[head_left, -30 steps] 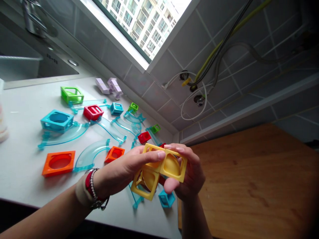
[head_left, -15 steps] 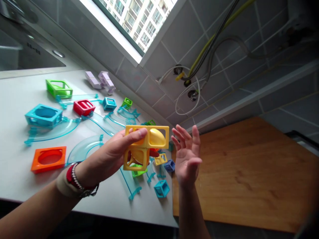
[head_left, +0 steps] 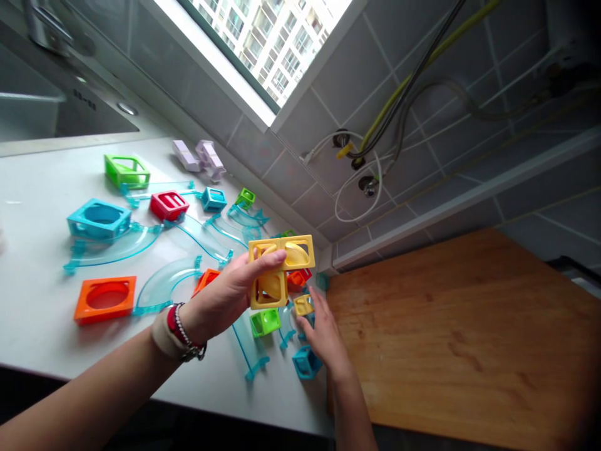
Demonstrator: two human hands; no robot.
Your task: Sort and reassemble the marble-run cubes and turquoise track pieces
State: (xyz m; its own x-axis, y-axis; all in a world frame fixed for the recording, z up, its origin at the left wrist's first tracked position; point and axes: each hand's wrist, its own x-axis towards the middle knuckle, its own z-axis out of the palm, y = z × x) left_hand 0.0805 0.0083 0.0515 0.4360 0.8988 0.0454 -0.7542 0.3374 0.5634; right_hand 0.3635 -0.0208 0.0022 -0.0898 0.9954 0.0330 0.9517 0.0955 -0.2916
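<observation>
My left hand [head_left: 225, 300] grips a yellow L-shaped plastic piece [head_left: 277, 266] made of joined square frames with curved scoops, held above the white counter [head_left: 37, 250]. My right hand [head_left: 323, 335] reaches down with fingers stretched toward a small yellow frame [head_left: 303, 305] lying on the counter, next to a green cube frame [head_left: 264, 322] and a light blue cube frame [head_left: 306, 361]. The fingertips are at the small yellow frame; nothing is in that hand.
Clear blue curved track pieces [head_left: 164, 285], an orange square frame [head_left: 104, 298], a blue frame [head_left: 98, 219], red [head_left: 168, 205] and green [head_left: 126, 171] frames lie across the counter. A wooden board [head_left: 460, 338] sits to the right. Hoses and cables [head_left: 370, 150] run along the tiled wall.
My right hand let go of the yellow piece, lifted open, then dropped to the small pieces on the counter. My left hand keeps the yellow piece, now turned more upright.
</observation>
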